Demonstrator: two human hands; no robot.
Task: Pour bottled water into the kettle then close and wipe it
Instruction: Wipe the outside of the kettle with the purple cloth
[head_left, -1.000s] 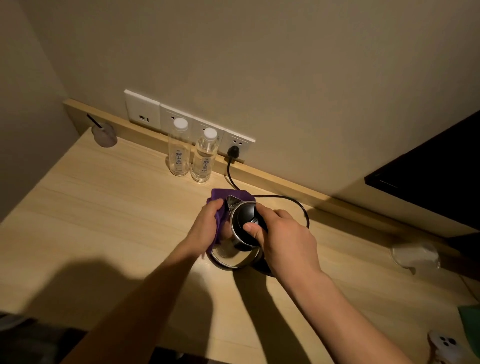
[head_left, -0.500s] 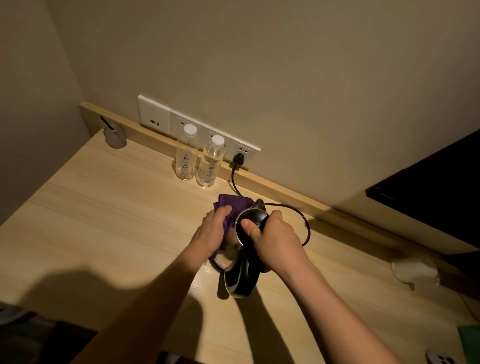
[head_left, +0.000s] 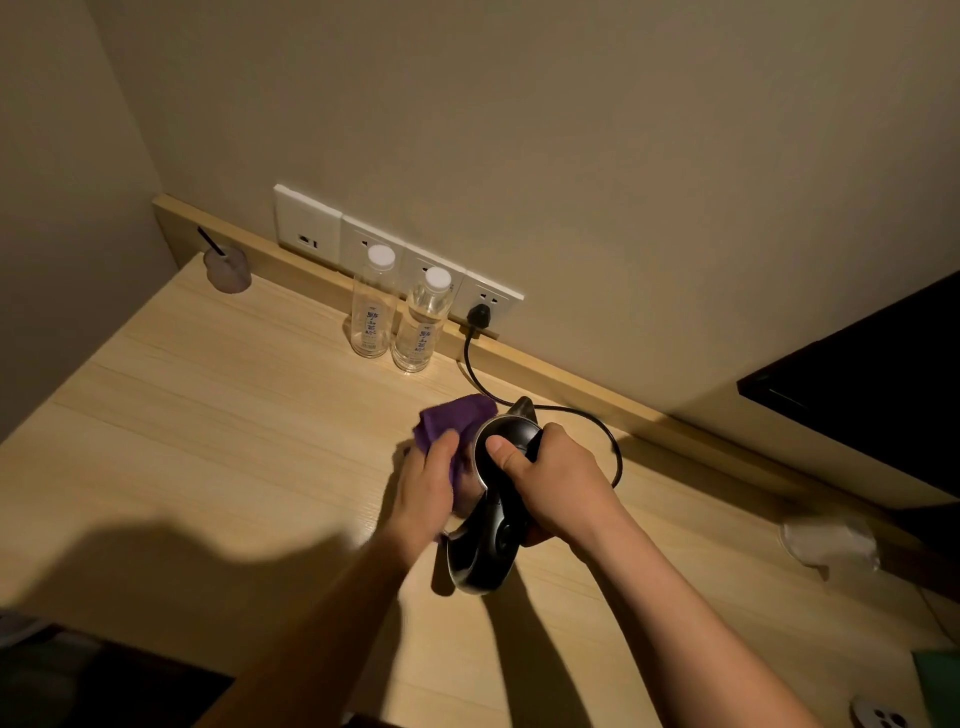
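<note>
Head view: one wide-angle frame looking down on a pale wooden worktop set into a wall corner.
Far left of the fingers: a small frosted cup with a dark stick stands at the back edge, well apart from the work.
Behind the fingers: two capped water bottles stand upright and touching, against the socket strip.
Left hand: fingers curled and pressed onto a purple cloth, holding it against the kettle's left side.
Kettle: between the two hands, near the worktop's middle; lid appears closed, spout pointing away. Whether it sits on a base cannot be told.
Right hand: fingers wrapped tight around the black handle, thumb laid on the lid.
Cord: runs from the wall plug and loops just behind the right-hand fingers.
Far right of the fingers: a crumpled clear wrapper, well apart.
Step in hand: judged to be the wiping stage; pouring and closing look finished.
Next move: likely calls for sliding the cloth around the body while the right hand steadies or turns the kettle.
Edges: back rail near the spout; front edge close to the forearms.
Open room: broad bare worktop left of the left-hand fingers; the right side is hemmed by the cord loop.
Risk: turning may snag the cord.
</note>
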